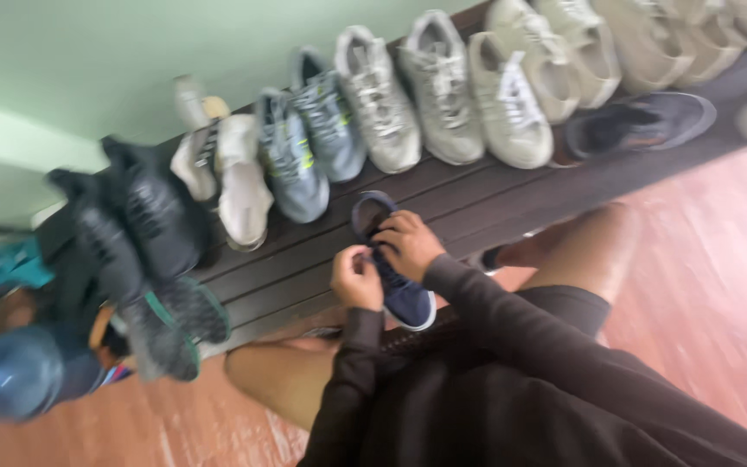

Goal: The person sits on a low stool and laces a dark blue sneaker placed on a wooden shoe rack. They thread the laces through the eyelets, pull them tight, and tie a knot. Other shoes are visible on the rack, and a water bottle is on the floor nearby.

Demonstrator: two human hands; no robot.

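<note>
Working the laces, that's what your hands are busy with right now: the navy sneaker (395,277) sits on the near edge of the dark slatted bench (477,203), toe toward you, white sole showing at the front. Your right hand (406,245) is curled over the middle of the shoe, fingers closed on the lace area, and your left hand (356,277) pinches in just beside it at the shoe's left flank, fingertips drawn tight together, seemingly on a lace, though the blur hides the strand itself. By my read the lacing is mid-way: the collar at the far end gapes open, and whether a knot is tied I cannot tell. Both hands touch the shoe, with it lying between and under them, right above your knees. Beyond it, a long row of pale grey and beige sneakers (443,95) lines the back of the bench against the green wall (88,52), a dark sneaker (641,121) lies to the right, and black shoes (131,225) pile up at the left end.
</note>
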